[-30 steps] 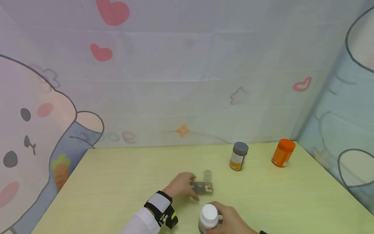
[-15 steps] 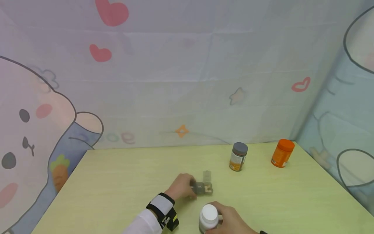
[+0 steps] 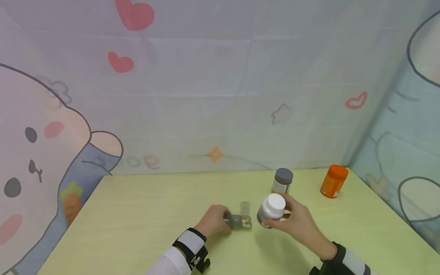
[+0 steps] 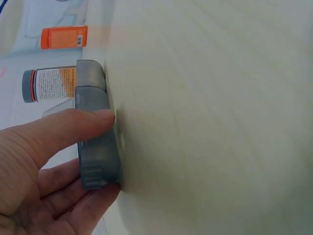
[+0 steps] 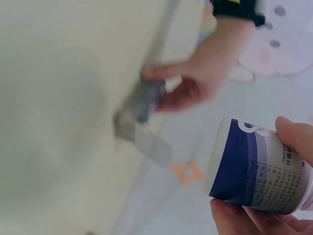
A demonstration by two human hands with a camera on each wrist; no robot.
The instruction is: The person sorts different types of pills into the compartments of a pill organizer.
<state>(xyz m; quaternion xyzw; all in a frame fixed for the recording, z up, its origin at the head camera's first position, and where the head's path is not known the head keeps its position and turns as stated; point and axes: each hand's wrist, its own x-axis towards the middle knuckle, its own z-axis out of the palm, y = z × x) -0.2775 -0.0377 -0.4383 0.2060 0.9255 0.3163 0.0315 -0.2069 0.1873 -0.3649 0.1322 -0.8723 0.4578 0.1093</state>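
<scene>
On the table lies a grey translucent pill box [image 3: 237,221], its right-end lid raised and pale tablets [image 3: 245,221] in that compartment. My left hand [image 3: 215,220] grips the box's left end, thumb on the near side and fingers around the far side in the left wrist view. A white pill bottle [image 3: 271,210] with a white cap is held by my right hand [image 3: 298,221], tilted above the table to the right of the box. Its blue and white label [image 5: 259,169] shows in the right wrist view. Part of the box is hidden behind my left fingers.
Behind the white bottle stands a brown bottle with a grey cap [image 3: 283,176], partly covered by it. An orange bottle [image 3: 333,181] stands farther right near the table's back corner. A printed cloth [image 3: 220,95] hangs behind the pale yellow table [image 3: 144,214].
My right hand has lifted the white pill bottle from the front of the table, moving it up, away and to the right. My left hand closed in on the pill box and stays there.
</scene>
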